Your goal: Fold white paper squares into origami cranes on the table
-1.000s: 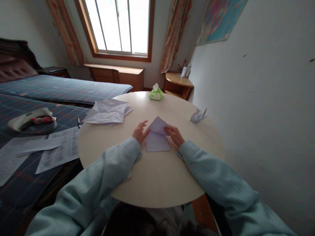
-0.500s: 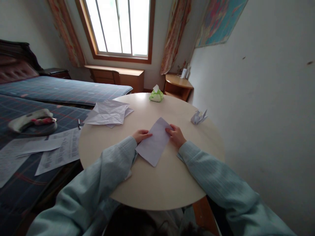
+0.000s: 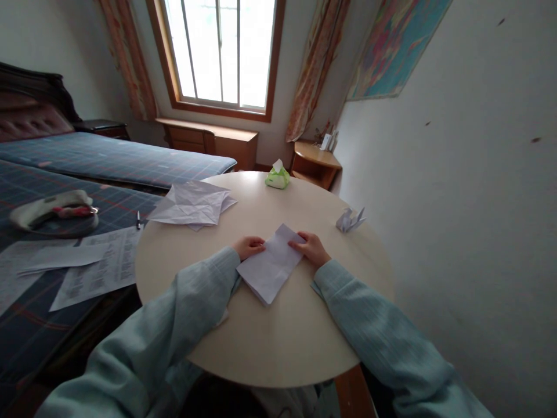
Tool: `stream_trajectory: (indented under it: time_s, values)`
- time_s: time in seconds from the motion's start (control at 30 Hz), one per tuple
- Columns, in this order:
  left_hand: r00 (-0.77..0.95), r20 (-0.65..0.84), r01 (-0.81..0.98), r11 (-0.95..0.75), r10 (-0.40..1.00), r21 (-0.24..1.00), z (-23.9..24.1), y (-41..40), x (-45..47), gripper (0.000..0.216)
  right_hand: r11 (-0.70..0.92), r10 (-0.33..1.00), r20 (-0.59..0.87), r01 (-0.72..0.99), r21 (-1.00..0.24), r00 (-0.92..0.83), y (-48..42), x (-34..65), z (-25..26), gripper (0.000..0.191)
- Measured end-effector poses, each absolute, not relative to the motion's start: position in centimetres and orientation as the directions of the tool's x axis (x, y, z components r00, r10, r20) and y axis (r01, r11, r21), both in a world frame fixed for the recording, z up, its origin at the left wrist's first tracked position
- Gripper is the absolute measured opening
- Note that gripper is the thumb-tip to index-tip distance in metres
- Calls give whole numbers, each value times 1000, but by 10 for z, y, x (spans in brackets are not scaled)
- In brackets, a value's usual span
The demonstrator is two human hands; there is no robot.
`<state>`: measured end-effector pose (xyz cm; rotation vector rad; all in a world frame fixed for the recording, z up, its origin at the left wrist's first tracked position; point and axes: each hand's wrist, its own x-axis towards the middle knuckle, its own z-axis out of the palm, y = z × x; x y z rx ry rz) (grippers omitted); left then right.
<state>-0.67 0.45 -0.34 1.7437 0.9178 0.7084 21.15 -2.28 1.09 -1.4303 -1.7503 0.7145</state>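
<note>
A folded white sheet of paper (image 3: pixel 272 267) lies slantwise on the round beige table (image 3: pixel 261 331) in front of me. My left hand (image 3: pixel 249 246) rests at the sheet's left edge, fingers curled and pressing down on it. My right hand (image 3: pixel 310 247) holds the upper right corner, fingers bent over the paper. Both arms wear pale blue sleeves.
A pile of creased white sheets (image 3: pixel 191 203) lies at the table's left rim. A green tissue pack (image 3: pixel 277 177) sits at the far edge and a small folded paper figure (image 3: pixel 350 219) at the right. Beds with printed papers (image 3: pixel 93 270) stand left; a wall is close on the right.
The sheet went from a pointed shape squarely before me to a rectangle turned slantwise. My left hand came down from raised, spread fingers onto its edge. The view tipped slightly.
</note>
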Motion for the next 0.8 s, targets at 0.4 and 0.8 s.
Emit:
stream_trajectory:
  time_s: [0.4,0.8]
  values:
    - [737,171,598,-749,654,287,11,-17,2,38,-78,919,295,853,-516,262,-28,200,9,14]
    - [683,218,645,-716,697,267,3,-14,5,31,111,960,274,831,-545,52,-32,197,11,27]
